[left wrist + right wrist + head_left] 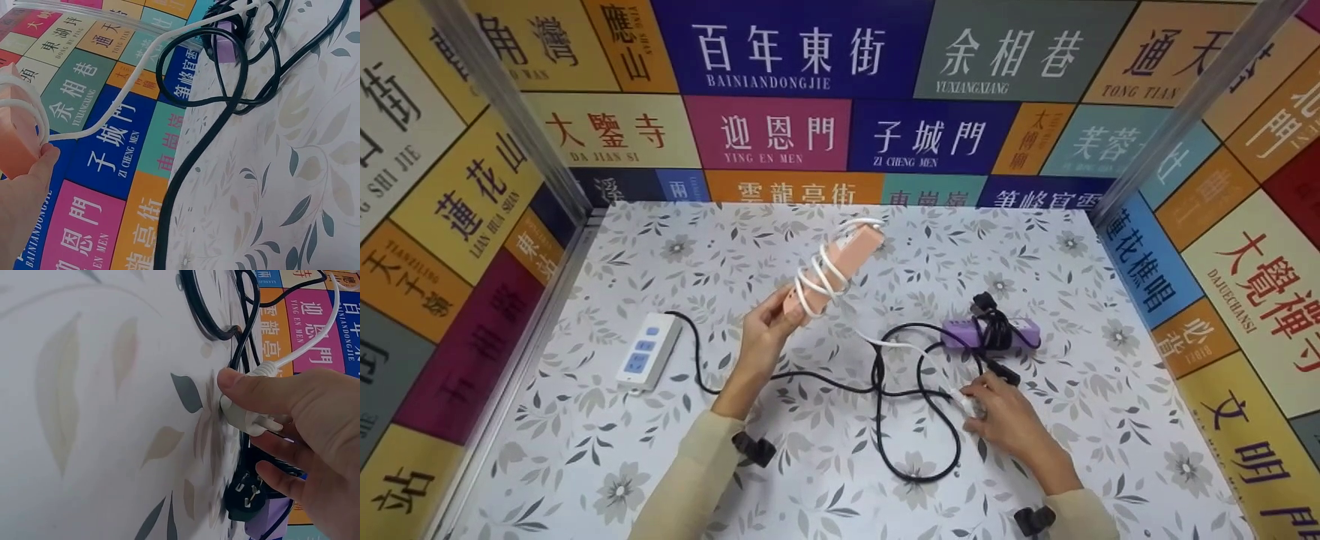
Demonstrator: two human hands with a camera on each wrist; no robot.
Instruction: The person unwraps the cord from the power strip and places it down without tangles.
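Observation:
My left hand point(760, 343) grips the lower end of a pink power strip point(855, 257), raised at a tilt over the table. White cord point(811, 283) is coiled several times around the strip. The cord's free part runs across to the right, to a white plug point(241, 417). My right hand point(1011, 421) pinches this plug between thumb and fingers, low over the table, with its metal prongs showing in the right wrist view. In the left wrist view the pink strip is partly cut off by the frame's edge.
Behind the right hand lies a purple power strip point(956, 335) with a bundled black cord and a black plug point(246, 496). A white power strip point(649, 351) rests at the left. Its black cord point(917, 478) loops across the table's middle. Printed panels point(769, 135) wall the table.

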